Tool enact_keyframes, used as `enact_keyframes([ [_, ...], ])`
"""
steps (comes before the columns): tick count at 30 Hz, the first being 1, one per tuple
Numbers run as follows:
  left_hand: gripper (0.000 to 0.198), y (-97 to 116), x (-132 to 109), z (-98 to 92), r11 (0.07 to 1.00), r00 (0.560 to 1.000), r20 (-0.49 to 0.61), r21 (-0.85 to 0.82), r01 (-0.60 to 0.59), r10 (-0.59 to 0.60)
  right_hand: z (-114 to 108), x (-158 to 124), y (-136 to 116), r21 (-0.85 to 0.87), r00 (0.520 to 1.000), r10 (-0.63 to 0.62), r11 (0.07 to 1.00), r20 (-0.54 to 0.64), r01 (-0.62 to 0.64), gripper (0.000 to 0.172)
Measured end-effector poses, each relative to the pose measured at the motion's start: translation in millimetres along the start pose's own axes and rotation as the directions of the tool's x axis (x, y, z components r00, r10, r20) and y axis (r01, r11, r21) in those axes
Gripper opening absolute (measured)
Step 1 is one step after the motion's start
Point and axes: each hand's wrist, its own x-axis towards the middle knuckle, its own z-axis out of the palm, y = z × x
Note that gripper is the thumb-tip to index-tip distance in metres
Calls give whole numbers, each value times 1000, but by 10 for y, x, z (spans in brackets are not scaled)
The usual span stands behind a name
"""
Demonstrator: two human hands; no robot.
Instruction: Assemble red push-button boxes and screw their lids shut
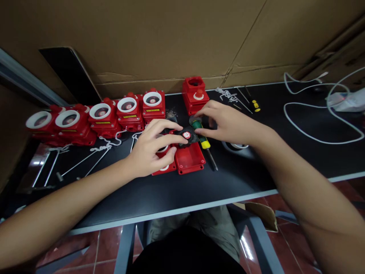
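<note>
My left hand (155, 146) reaches over a red housing with white rings (164, 166). Its fingertips rest on the left side of a black part with a round red-and-white label (186, 135), gripping its edge. Below that part is an open red box (190, 156). From the other side comes my right hand (218, 120), fingers curved and apart, thumb near the black part's right edge. Its index fingertip is at a small round disc (195, 119), too dim to identify. Close under this hand lies a screwdriver with a green and yellow handle (204, 144).
Several red call-point units with white rings (129, 106) line the left back. Another red unit (195, 95) stands behind my hands. Metal rods with white cords (98, 158) lie left; thin rods and a yellow-black tool (255, 105) lie right. A white cable (319, 103) curls farther right.
</note>
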Motion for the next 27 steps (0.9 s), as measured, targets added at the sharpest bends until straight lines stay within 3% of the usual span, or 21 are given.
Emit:
enact_keyframes([
  [3,34,-5,0,4,999,999,22,9,-39,39,28,0,-63,11,997,33,999,63,-34,47],
  [8,33,10,-5,0,999,999,13,25,-41,40,35,-1,-97,-13,998,37,999,57,-37,44],
  [12,29,20,-13,-7,1000,1000,-2,8,3,-3,17,-32,-94,-222,989,142,966,42,-130,41],
  [15,25,26,-14,-6,1000,999,-21,-5,25,-25,38,-23,-90,-368,979,189,908,-70,-201,34],
  [17,24,29,-13,-3,999,999,-24,6,33,-33,69,-1,-85,-387,979,171,900,-114,-202,37],
  [22,22,4,-25,5,995,995,-39,26,95,-94,157,45,-90,-443,986,159,881,-52,-166,52],
  [27,26,-49,-46,10,982,981,-63,37,185,-182,204,87,-137,-486,978,194,850,-75,-206,53],
])
